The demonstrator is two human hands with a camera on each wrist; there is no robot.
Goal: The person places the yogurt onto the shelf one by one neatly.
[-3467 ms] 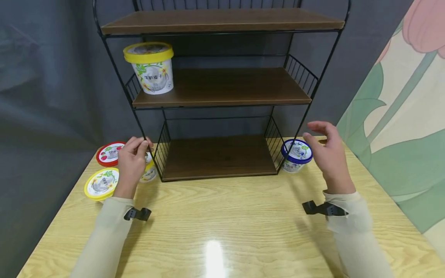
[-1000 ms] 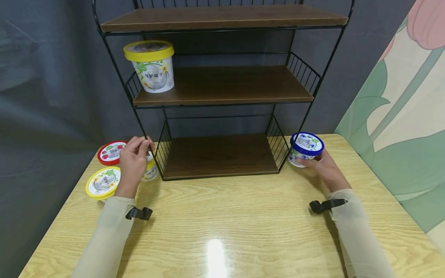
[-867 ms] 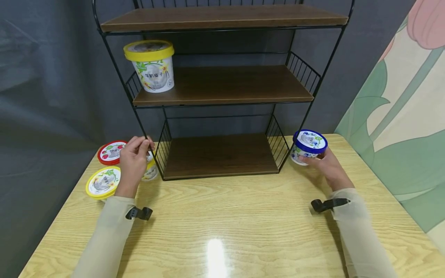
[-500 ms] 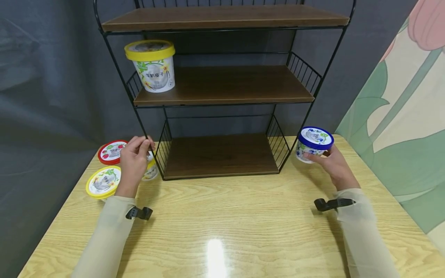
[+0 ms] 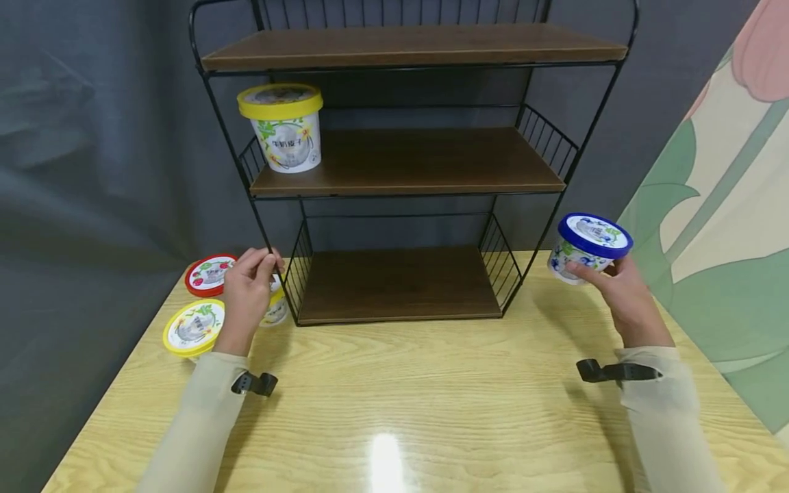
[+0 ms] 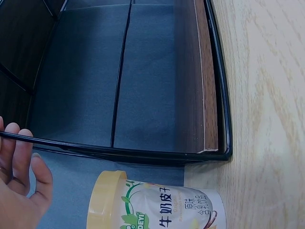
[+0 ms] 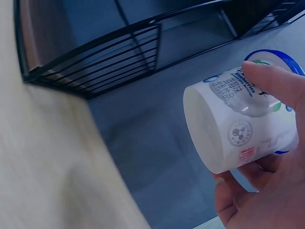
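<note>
Higher and farther from the rack (image 5: 419, 161) than before, the blue tub (image 5: 585, 249) is gripped in the right hand (image 5: 631, 305) at the frame's right; lower left, the left hand (image 5: 246, 296) still holds the rack.

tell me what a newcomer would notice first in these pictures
Likely the blue-lidded blueberry tub, held up off the wood-grain table by the right hand, to the right of the black rack. Next, the yellow-lidded tub at the left end of the rack's middle shelf. Then perhaps the left hand gripping the rack's left front post.
</note>
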